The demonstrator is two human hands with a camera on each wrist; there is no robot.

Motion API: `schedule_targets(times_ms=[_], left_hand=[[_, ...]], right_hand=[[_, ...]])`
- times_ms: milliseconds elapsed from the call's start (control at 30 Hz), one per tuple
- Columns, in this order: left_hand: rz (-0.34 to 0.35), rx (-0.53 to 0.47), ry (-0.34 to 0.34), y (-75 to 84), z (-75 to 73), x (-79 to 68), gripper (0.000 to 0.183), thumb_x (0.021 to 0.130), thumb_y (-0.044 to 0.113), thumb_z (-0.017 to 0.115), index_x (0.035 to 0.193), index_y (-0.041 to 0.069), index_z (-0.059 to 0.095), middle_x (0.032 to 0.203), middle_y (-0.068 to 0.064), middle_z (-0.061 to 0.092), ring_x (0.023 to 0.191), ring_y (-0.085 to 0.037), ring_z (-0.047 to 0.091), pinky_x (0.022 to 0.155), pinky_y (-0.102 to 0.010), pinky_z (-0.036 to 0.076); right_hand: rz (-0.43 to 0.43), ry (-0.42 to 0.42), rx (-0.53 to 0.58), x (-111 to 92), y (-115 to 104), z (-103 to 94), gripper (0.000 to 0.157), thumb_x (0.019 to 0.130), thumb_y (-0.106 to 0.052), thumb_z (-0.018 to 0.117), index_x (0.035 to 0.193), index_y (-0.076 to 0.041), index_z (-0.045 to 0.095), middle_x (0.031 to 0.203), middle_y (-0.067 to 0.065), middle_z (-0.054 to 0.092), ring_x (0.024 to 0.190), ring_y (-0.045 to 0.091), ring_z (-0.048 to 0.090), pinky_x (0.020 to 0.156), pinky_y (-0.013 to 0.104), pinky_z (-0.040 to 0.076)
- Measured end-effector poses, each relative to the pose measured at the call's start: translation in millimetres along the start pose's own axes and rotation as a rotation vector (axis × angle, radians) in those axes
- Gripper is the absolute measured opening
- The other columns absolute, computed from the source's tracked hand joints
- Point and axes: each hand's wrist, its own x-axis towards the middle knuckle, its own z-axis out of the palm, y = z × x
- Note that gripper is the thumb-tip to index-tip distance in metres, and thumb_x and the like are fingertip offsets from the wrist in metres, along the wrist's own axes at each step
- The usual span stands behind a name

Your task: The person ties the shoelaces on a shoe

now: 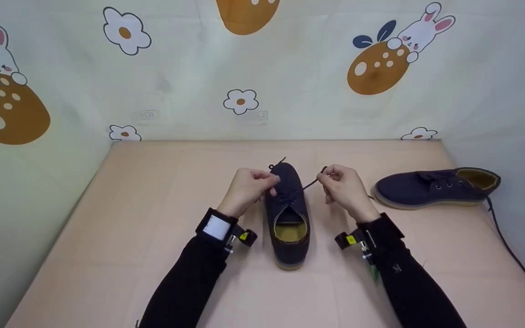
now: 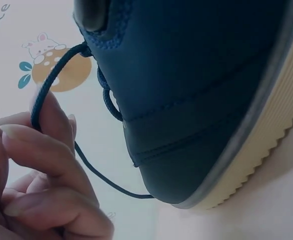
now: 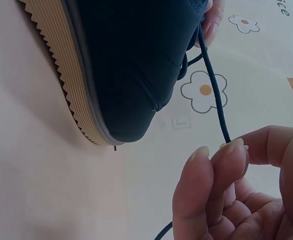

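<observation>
A dark navy lace-up shoe stands on the table, toe pointing away and heel nearest me. My left hand is over its left side and pinches one lace, which curves from the eyelets into the fingers; its tail runs on past the toe. To the right of the shoe, my right hand pinches the other lace between thumb and fingertips. That lace is drawn straight from the shoe, with its loose end trailing behind the hand. The crossing of the laces is partly dark and unclear in the head view.
A matching navy shoe stands at the right, toe to the left. From its heel a dark cord runs along the table's right edge. The peach table meets a pale printed wall sheet behind and at both sides.
</observation>
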Motion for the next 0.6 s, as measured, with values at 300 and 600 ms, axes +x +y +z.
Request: schedule_targets(times_ms=[300,600], left_hand=[[0.02,0.009,-0.002,2.8,-2.1,1.3,0.014,0.09,0.015,0.073,0.092,0.001,0.074,0.064,-0.006,0.066,0.046,-0.009,0.046,0.043,-0.019,0.037],[0.036,0.049,-0.013,8.5,-8.4,-0.8,0.013,0.09,0.016,0.072,0.091,0.003,0.076,0.064,-0.008,0.067,0.042,-0.006,0.041,0.044,-0.018,0.035]], right_hand=[[-0.01,-0.008,-0.027,-1.5,-2.8,-2.4,0.017,0.097,-0.016,0.064,0.093,0.0,0.06,0.06,0.002,0.053,0.046,0.015,0.053,0.049,0.029,0.051],[-0.002,-0.002,-0.095,-0.2,-0.2,-6.2,0.013,0.091,-0.011,0.064,0.084,-0.001,0.061,0.057,0.0,0.052,0.048,0.019,0.056,0.051,0.028,0.049]])
